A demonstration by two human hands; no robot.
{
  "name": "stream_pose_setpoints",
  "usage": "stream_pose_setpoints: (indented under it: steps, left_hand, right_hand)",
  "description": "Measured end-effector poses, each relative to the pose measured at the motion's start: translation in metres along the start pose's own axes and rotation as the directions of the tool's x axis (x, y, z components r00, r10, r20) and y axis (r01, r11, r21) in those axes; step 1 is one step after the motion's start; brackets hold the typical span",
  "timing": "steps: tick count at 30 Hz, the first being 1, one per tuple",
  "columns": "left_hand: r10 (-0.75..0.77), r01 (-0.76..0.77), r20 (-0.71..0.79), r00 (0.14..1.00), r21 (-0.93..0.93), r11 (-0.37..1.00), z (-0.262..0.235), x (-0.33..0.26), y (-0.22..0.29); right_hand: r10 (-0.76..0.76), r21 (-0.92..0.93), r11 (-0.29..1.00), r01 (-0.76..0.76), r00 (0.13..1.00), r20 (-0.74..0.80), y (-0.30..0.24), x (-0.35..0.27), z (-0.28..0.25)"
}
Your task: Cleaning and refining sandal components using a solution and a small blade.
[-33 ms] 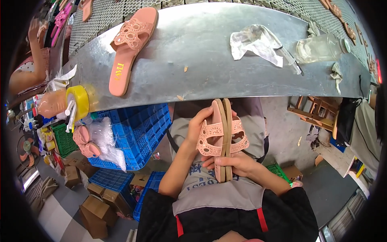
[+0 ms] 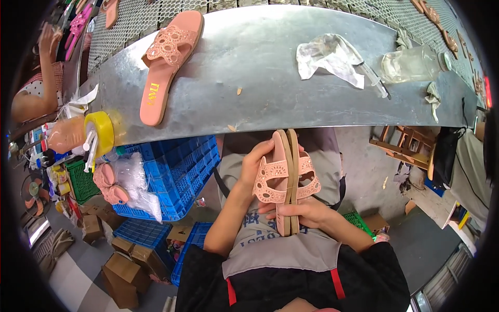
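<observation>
Two pink slide sandals [image 2: 273,193] are held upright over my lap, pressed sole to sole. Their cut-out, studded straps face outward to either side. My left hand [image 2: 254,162] is closed on the left sandal near its upper end, the fingers partly hidden behind it. Lower down, my right hand [image 2: 306,210] grips the pair, with its thumb across the sole edges and its fingers behind. A third sandal [image 2: 167,65], pink with gold lettering on its insole, lies on the metal table [image 2: 218,104] ahead of me.
On the table's right lie a stained cloth [image 2: 327,57], a syringe [image 2: 375,80] and a clear bottle [image 2: 410,65]. Yellow tape [image 2: 100,134] hangs at the left edge. Blue crates [image 2: 176,174] and cardboard boxes [image 2: 122,275] stand left; a wooden stool [image 2: 405,151] stands right. Another person's arm [image 2: 49,78] shows far left.
</observation>
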State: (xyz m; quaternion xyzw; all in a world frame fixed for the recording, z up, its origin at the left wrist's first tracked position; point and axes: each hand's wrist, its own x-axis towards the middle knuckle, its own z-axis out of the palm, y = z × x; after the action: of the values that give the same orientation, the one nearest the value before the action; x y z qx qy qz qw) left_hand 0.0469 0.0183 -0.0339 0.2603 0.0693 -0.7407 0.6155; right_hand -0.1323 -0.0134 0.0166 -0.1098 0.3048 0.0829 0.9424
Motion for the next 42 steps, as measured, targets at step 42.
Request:
stream_pose_setpoints:
  steps: [42]
  left_hand:
    - [0.409, -0.591, 0.432, 0.804, 0.659, 0.465, 0.123, 0.020, 0.110]
  right_hand:
    - [-0.805, -0.509, 0.277, 0.815, 0.486, 0.340, -0.157, -0.008, 0.043]
